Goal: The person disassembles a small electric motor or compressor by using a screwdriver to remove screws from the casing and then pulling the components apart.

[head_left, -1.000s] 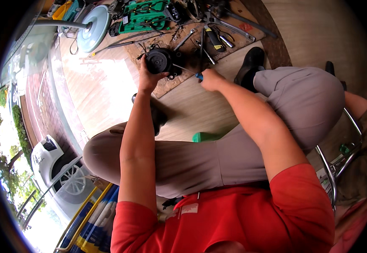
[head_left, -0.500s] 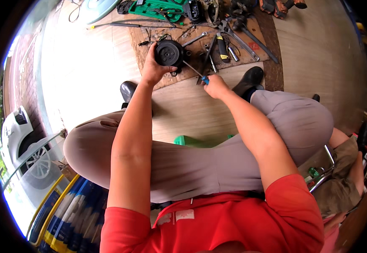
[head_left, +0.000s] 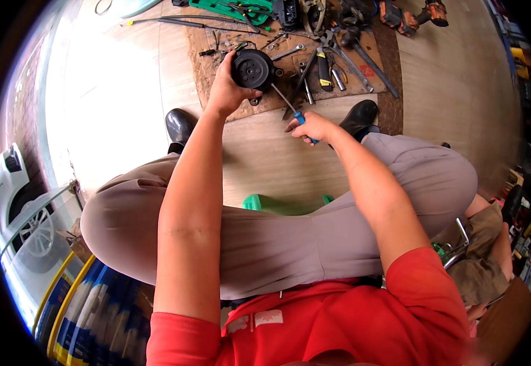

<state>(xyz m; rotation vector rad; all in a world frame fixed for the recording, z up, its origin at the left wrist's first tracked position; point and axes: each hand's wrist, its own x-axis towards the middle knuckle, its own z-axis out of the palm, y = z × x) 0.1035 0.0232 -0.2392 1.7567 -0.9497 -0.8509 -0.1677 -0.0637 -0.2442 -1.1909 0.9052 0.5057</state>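
Two bare hands, mine, meet at a round black part on a shop floor. At far left, my left shoe [head_left: 180, 125] stands on the tiles beside a worn brown board [head_left: 202, 79]. Over the board's near left edge, my left hand [head_left: 229, 91] is spread around the rim of the black part [head_left: 252, 69], fingers along its upper left side, thumb at its lower edge. A firm brace here seems worth the most, I judge, with the thumb clear of the path of the tool. Just right of the part lies a wrench [head_left: 290, 52]. Below it, a blue-handled screwdriver [head_left: 300, 118] slants up toward the part's lower right side; whether the tip touches, I cannot tell. My right hand [head_left: 317, 128] has the handle in a loose, half-curled grip. I would seat the tip squarely, then close those fingers before adding force, since a skewed tip could slip. Farther right lie a yellow-and-black knife [head_left: 324, 72], a pair of long-handled pliers [head_left: 349, 61] and a hammer [head_left: 372, 64], all well apart from the shaft's line.
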